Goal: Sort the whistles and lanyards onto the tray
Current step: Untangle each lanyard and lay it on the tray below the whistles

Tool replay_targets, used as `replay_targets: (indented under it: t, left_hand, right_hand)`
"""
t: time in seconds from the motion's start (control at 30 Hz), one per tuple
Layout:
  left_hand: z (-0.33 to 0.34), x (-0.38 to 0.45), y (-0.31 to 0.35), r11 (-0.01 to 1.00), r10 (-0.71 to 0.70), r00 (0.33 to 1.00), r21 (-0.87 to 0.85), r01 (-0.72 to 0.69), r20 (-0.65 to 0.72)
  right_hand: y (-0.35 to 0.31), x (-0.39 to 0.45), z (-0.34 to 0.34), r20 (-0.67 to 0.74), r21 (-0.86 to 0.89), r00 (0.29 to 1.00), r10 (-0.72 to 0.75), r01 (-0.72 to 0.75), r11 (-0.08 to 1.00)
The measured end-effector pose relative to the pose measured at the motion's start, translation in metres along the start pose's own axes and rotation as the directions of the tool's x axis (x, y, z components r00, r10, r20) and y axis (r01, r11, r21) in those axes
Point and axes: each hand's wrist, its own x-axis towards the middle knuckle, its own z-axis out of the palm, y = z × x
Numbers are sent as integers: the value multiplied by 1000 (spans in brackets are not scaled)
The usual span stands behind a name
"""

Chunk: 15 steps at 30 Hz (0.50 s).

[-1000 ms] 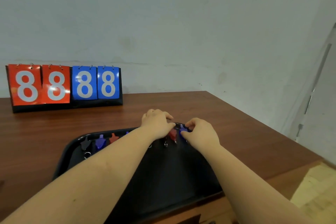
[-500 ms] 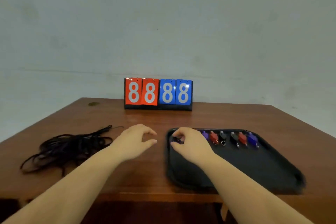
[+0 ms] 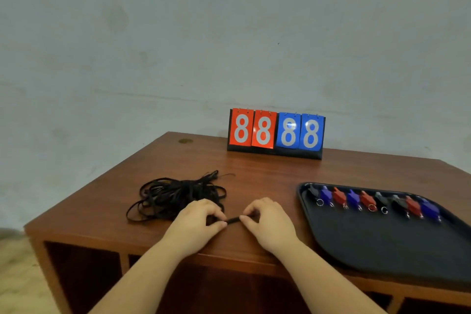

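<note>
A tangled heap of black lanyards lies on the left half of the wooden table. My left hand and my right hand meet just in front of the heap, each pinching one end of a short black lanyard strand stretched between them. On the right sits a black tray. Along its far edge runs a row of several whistles in black, blue and red, each with a small metal ring.
A flip scoreboard showing 88 in red and 88 in blue stands at the table's back edge against the wall. Open shelf compartments show under the tabletop at the near edge.
Both hands left the whistles on the tray and moved left to the lanyard heap, where they took hold of a strand. My view swung left, so the tray now sits at the right.
</note>
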Motion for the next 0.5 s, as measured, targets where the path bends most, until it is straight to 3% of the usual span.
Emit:
replay_targets:
  t: [0.13, 0.27, 0.37, 0.5]
  left_hand:
    - [-1, -3, 2, 1000, -3, 1000, -7, 3, -23]
    - [-1, -10, 8, 979, 118, 987, 180, -97, -107]
    - [1, -14, 27, 983, 179, 983, 42, -177, -43]
    - [-2, -16, 47, 968, 188, 978, -184, -169, 91]
  right_hand:
    - [3, -5, 1, -36, 104, 999, 1, 3, 995]
    - [3, -15, -2, -105, 382, 992, 69, -24, 924]
    - [-2, -28, -7, -172, 517, 979, 105, -1, 856]
    - [3, -59, -23, -256, 479, 958, 132, 7, 878]
